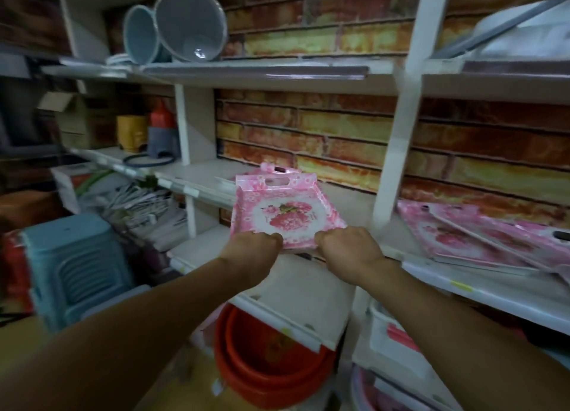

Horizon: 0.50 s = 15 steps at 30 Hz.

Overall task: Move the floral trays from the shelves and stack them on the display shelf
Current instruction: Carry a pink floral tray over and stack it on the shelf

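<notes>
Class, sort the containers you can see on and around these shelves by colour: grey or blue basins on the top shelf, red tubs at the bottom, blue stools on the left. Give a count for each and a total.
Grey or blue basins: 2, the larger grey basin and the smaller blue basin
Red tubs: 1 stack, number inside unclear
Blue stools: 1
Total: 4
</notes>
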Available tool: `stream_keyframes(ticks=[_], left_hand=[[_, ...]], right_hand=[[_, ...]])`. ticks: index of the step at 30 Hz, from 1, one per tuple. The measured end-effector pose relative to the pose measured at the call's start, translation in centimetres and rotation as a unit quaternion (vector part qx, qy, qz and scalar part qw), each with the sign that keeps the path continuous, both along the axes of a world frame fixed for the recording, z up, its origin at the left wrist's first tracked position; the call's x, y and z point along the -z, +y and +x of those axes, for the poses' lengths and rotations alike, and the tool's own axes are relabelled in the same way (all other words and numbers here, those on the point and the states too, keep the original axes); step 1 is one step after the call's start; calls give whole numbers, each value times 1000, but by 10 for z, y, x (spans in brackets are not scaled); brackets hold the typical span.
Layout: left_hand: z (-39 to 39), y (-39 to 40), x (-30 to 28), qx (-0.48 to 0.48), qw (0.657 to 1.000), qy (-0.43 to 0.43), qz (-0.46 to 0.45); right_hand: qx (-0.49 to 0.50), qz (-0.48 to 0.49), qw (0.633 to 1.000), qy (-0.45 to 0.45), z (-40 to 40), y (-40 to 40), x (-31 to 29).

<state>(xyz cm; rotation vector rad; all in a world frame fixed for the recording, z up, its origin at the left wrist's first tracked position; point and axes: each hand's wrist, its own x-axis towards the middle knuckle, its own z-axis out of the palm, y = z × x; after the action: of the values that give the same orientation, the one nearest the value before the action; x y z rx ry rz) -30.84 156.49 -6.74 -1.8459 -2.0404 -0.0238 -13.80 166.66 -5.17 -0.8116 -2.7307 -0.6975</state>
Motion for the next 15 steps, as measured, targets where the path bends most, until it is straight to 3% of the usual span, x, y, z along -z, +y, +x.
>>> stream_keyframes(ticks=[15], left_hand=[[-165, -43, -6, -185, 982, -24, 1]], right_hand=[[-172, 6, 985, -3, -209, 8, -5]])
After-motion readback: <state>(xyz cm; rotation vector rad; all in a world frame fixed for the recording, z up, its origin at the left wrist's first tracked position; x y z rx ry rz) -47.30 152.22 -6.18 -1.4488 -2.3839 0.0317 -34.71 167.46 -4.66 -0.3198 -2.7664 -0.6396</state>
